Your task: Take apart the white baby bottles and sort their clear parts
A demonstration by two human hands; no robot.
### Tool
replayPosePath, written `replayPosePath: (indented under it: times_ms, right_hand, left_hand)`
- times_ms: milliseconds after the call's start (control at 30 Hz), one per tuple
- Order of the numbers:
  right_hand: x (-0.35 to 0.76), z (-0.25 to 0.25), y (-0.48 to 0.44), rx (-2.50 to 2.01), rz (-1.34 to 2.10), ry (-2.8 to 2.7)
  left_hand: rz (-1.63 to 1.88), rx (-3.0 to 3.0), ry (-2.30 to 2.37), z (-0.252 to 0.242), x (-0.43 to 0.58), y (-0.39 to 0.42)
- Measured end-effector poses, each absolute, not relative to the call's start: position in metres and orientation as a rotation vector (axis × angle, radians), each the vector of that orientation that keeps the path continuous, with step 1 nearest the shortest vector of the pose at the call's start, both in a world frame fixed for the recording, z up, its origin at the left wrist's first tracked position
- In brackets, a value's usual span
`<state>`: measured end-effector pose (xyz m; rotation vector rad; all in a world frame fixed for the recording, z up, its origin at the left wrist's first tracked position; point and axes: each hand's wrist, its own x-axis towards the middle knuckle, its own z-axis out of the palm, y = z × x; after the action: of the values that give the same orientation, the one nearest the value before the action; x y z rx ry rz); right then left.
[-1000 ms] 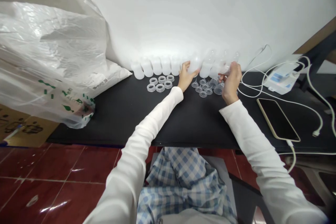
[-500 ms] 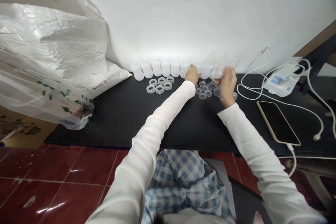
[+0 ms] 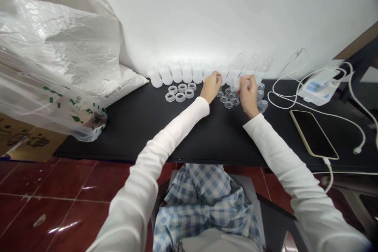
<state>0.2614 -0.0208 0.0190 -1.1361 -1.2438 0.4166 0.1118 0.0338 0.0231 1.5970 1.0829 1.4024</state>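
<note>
My left hand (image 3: 212, 87) is closed in a pinch in front of the bottle row; what it may hold is too small to make out. Between the fingers of my right hand (image 3: 249, 93) is a clear plastic bottle cap (image 3: 235, 85), tilted with its wide end to the left. Behind both hands stands a row of frosted white bottles (image 3: 187, 72) against the wall. Three at the right carry clear domed tops (image 3: 238, 61). Several small clear teats (image 3: 228, 104) lie between my hands. More clear caps (image 3: 262, 106) lie just right of my right hand.
Several translucent screw rings (image 3: 180, 97) lie on the black table (image 3: 141, 126), left of my left hand. A big white plastic bag (image 3: 73, 43) fills the left side. At the right are a phone (image 3: 314, 134), white cables (image 3: 291, 104) and a white box-shaped device (image 3: 320, 88).
My left hand has drawn back from the bottles, slightly left and toward me. My right hand has shifted a little left, turning the clear cap so its wide end faces left.
</note>
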Motion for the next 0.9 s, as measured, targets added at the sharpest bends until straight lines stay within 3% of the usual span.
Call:
replayPosePath:
  times_ms: [233,600,900]
  right_hand:
    - [0.235,0.013,-0.042,-1.215,0.339,-1.458]
    - [0.222,0.01,-0.054,-1.207,0.152,-1.735]
    - [0.226,0.001,-0.044,-0.994,-0.402,-1.949]
  left_hand:
    - [1.248,1.674,0.81,0.013,0.065,-0.058]
    - [1.363,1.258,0.645,0.003,0.061,-0.057]
    - [1.258,1.103,0.715,0.016,0.058,-0.063]
